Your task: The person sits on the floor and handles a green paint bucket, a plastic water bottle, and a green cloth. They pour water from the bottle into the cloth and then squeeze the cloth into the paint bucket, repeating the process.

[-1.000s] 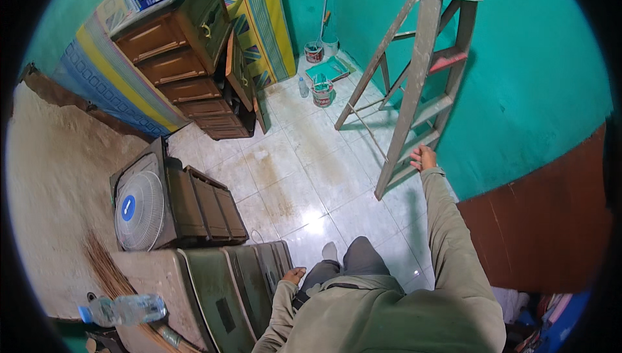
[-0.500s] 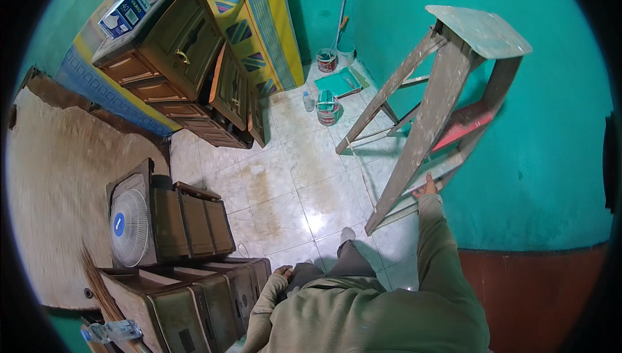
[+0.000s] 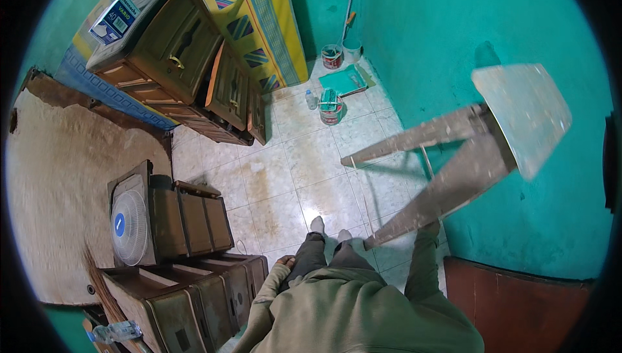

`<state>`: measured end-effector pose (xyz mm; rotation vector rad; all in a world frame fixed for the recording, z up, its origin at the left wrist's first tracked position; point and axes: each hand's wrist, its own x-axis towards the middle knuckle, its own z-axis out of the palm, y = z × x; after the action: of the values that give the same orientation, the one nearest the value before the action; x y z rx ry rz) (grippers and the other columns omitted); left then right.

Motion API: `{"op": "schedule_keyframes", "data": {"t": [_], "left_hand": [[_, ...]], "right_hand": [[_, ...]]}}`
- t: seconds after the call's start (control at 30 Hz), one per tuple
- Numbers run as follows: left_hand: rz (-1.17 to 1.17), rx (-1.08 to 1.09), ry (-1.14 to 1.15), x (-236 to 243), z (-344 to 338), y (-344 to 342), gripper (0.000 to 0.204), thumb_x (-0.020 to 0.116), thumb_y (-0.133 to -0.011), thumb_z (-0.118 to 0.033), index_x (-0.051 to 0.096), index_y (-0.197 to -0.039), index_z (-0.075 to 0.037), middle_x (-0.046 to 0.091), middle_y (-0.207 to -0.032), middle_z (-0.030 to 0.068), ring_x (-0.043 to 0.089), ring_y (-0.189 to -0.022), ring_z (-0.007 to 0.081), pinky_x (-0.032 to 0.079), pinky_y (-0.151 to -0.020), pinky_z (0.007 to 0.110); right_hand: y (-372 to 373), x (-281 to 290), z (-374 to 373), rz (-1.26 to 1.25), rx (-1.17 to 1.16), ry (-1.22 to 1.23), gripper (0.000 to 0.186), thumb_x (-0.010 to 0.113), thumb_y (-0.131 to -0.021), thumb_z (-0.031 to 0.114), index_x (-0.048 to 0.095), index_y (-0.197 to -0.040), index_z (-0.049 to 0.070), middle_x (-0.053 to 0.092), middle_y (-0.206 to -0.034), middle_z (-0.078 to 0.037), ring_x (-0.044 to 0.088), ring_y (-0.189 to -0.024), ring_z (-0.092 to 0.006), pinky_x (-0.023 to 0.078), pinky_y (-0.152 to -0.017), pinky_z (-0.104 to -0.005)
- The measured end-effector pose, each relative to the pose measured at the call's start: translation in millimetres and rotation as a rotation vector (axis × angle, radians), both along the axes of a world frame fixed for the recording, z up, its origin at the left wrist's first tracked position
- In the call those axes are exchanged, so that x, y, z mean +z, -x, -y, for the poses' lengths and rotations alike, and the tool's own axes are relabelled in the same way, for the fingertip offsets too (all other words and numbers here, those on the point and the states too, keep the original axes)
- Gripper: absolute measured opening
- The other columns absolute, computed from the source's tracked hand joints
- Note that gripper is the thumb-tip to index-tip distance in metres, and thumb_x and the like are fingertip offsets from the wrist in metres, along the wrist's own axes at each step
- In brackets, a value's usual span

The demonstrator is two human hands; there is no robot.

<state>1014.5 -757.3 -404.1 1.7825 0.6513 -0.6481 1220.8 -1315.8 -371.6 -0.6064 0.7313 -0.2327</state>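
Note:
A paint-spattered wooden stepladder (image 3: 447, 184) leans toward me on my right, its pale flat top (image 3: 521, 116) tilted and raised near the camera, its steps mostly hidden behind it. My right hand (image 3: 426, 228) is on its lower part, fingers largely hidden by the wood. By my left thigh, my left hand (image 3: 286, 263) has its fingers curled; I cannot make out anything in them. Close beside that hand stands a worn cabinet (image 3: 175, 301). My socked feet are on the tiled floor (image 3: 259, 178).
Brown drawers (image 3: 168, 61) with open doors and a boxed item (image 3: 113, 19) stand before patterned mattresses (image 3: 259, 22). Paint pails (image 3: 330, 113), a green tray (image 3: 343, 79), a long pole (image 3: 350, 0) and a bottle (image 3: 311, 99) sit in the corner. A fan (image 3: 129, 223) is at left.
The stepladder's top has swung rightward and toward me, tipping over further, with my right hand at its lower part. My feet have shifted; my left hand has risen slightly beside me.

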Motion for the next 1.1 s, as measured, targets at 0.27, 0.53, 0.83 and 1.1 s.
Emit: {"op": "schedule_keyframes", "data": {"t": [0.27, 0.53, 0.83, 1.1], "left_hand": [[-0.061, -0.150, 0.038, 21, 13, -68, 0.032, 0.059, -0.094, -0.031, 0.065, -0.118, -0.010, 0.068, -0.106, 0.0067, 0.060, -0.098, 0.0154, 0.045, -0.090, 0.031], [-0.126, -0.461, -0.036, 32, 15, -164, 0.059, 0.057, -0.089, -0.053, 0.056, -0.129, -0.010, 0.062, -0.122, 0.0150, 0.056, -0.116, 0.0265, 0.042, -0.099, 0.036], [-0.161, -0.809, -0.041, 11, 17, -246, 0.064, 0.057, -0.086, -0.054, 0.054, -0.131, -0.009, 0.059, -0.126, 0.0167, 0.054, -0.118, 0.0297, 0.041, -0.099, 0.039], [-0.204, -0.977, -0.038, 15, -45, -313, 0.059, 0.056, -0.087, -0.052, 0.055, -0.129, -0.009, 0.060, -0.122, 0.0168, 0.056, -0.114, 0.0309, 0.044, -0.095, 0.041]], "right_hand": [[109, 5, 20, -0.321, -0.156, 0.060, 0.053, 0.051, -0.095, 0.034, 0.047, -0.132, -0.003, 0.050, -0.131, -0.018, 0.049, -0.117, -0.0326, 0.040, -0.100, -0.0489], [164, 18, -6, -0.700, -0.218, 0.154, 0.054, 0.050, -0.095, 0.037, 0.048, -0.132, -0.002, 0.051, -0.131, -0.018, 0.050, -0.117, -0.0325, 0.040, -0.100, -0.0486], [131, 23, -84, -0.947, -0.083, 0.209, 0.056, 0.050, -0.094, 0.040, 0.049, -0.131, -0.002, 0.051, -0.132, -0.017, 0.050, -0.117, -0.0323, 0.040, -0.100, -0.0482], [22, 27, -206, -1.108, 0.407, 0.260, 0.057, 0.049, -0.094, 0.042, 0.050, -0.131, -0.002, 0.052, -0.132, -0.017, 0.051, -0.117, -0.0321, 0.040, -0.099, -0.0479]]}}
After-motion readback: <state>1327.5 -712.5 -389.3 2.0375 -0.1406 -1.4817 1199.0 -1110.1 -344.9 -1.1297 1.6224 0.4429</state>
